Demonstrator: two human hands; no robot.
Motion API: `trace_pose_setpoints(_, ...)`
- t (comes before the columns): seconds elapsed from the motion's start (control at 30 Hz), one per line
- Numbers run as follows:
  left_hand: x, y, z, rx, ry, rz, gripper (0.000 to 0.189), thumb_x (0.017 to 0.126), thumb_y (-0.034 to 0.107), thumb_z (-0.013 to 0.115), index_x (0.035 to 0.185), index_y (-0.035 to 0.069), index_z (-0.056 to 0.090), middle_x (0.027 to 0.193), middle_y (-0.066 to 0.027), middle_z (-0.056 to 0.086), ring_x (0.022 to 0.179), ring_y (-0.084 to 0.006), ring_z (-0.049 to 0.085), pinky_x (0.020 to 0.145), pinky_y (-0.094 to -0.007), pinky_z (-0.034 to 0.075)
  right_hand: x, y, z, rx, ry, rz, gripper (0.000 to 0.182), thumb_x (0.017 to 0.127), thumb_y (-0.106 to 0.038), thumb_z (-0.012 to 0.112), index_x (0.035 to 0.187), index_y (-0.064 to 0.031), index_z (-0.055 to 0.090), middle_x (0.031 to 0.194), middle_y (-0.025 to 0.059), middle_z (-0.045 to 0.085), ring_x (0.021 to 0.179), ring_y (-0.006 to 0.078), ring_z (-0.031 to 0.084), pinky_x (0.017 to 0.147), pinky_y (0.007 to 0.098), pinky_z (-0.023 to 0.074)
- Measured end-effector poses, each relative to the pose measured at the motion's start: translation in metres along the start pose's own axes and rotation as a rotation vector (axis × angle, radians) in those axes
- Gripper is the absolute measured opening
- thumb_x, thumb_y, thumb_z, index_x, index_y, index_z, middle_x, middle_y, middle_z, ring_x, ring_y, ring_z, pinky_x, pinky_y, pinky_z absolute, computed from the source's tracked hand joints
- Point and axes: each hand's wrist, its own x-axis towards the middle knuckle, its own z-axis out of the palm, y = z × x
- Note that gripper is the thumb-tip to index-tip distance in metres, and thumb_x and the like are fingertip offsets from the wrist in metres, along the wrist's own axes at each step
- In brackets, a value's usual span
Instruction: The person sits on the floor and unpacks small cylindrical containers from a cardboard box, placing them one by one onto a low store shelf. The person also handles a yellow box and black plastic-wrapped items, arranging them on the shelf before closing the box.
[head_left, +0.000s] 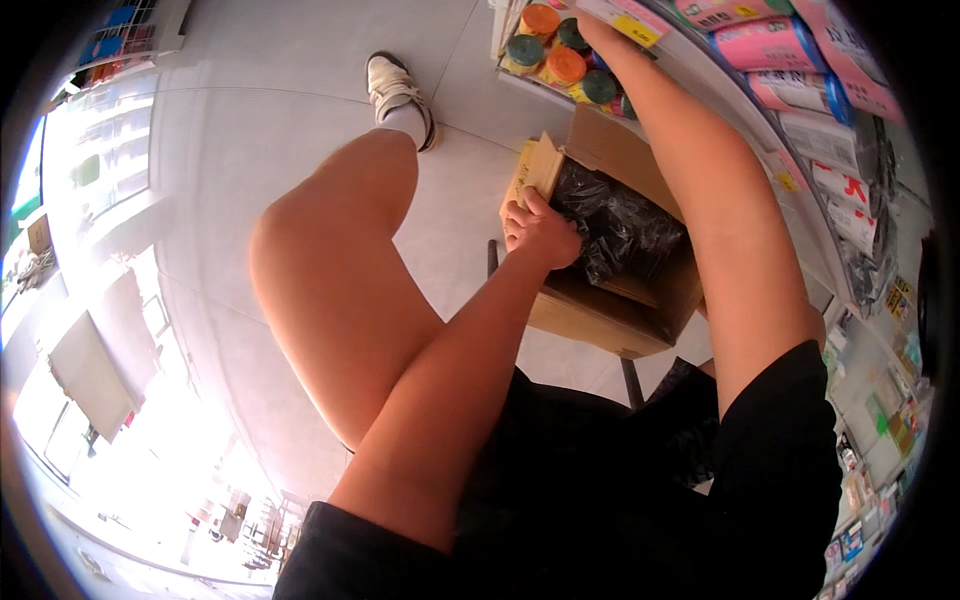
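My left hand (541, 231) is hooked over the near-left wall of an open cardboard box (600, 322), its fingers on the outer side. Black plastic-wrapped goods (622, 221) fill much of the box. My right arm stretches past the box to the shelf. Only the wrist end of my right hand (592, 31) shows at the picture's top rim, so its fingers and anything in them are hidden. Beside it stand several containers with orange lids (565, 65) and dark green lids (599, 87).
A shelf edge with price tags (637, 28) curves along the right. Pink-wrapped rolls (769, 43) and bagged goods (821, 142) lie on it. Dark legs (631, 382) show beneath the box. My bent leg (337, 247) and shoe (401, 94) are on the left, over a tiled floor (247, 52).
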Motion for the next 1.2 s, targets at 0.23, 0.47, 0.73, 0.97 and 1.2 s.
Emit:
trace_pose_setpoints(0.23,-0.001,0.004,-0.002,0.014,-0.025,-0.04,0.095,0.087,0.039,0.063,0.147,0.006,-0.003,0.152,-0.0283,0.006,0.141,-0.0415,0.018,0.114,-0.0465,0.019,0.01,0.001,0.015,-0.026,-0.016,-0.044,0.062,0.088,-0.059,0.049,0.124,-0.0089,0.061,0.129,0.0207,0.058,0.122,0.0377,0.052,0.1,0.049,0.0405)
trace_pose_setpoints(0.47,0.002,0.003,0.0,-0.018,-0.048,-0.049,0.099,0.084,0.037,0.064,0.148,0.009,-0.006,0.154,-0.0277,0.003,0.142,-0.0429,0.015,0.115,-0.0472,0.015,0.008,0.004,0.015,-0.043,-0.006,-0.07,0.062,0.088,-0.058,0.049,0.124,-0.0088,0.061,0.128,0.0205,0.059,0.121,0.038,0.053,0.099,0.0493,0.0407)
trace_pose_setpoints(0.73,0.024,-0.004,0.026,-0.025,0.152,-0.034,0.101,0.079,0.034,0.074,0.145,0.011,0.001,0.142,-0.0247,0.017,0.127,-0.0461,0.032,0.104,-0.0522,0.034,-0.056,-0.005,-0.031,-0.145,0.125,-0.047,0.054,0.087,-0.045,0.056,0.125,-0.0062,0.056,0.125,0.0217,0.059,0.119,0.0394,0.053,0.099,0.0521,0.0393)
trace_pose_setpoints(0.97,0.037,-0.01,0.026,-0.102,0.109,-0.039,0.104,0.077,0.041,0.073,0.148,0.009,0.004,0.143,-0.0278,0.02,0.13,-0.0449,0.034,0.107,-0.0486,0.032,-0.2,0.002,-0.135,0.098,0.246,-0.405,0.058,0.083,-0.02,0.067,0.132,-0.0022,0.041,0.137,0.0199,0.042,0.127,0.0418,0.039,0.105,0.0525,0.032)
trace_pose_setpoints(1.2,0.018,-0.003,0.006,-0.017,0.119,0.04,0.102,0.079,0.042,0.075,0.144,0.003,0.006,0.141,-0.0306,0.023,0.123,-0.0503,0.04,0.101,-0.0516,0.039,-0.298,0.103,-0.256,0.051,-0.54,0.222,0.055,0.089,-0.026,0.063,0.134,0.0007,0.046,0.136,0.0253,0.045,0.126,0.0417,0.044,0.104,0.0483,0.0386)
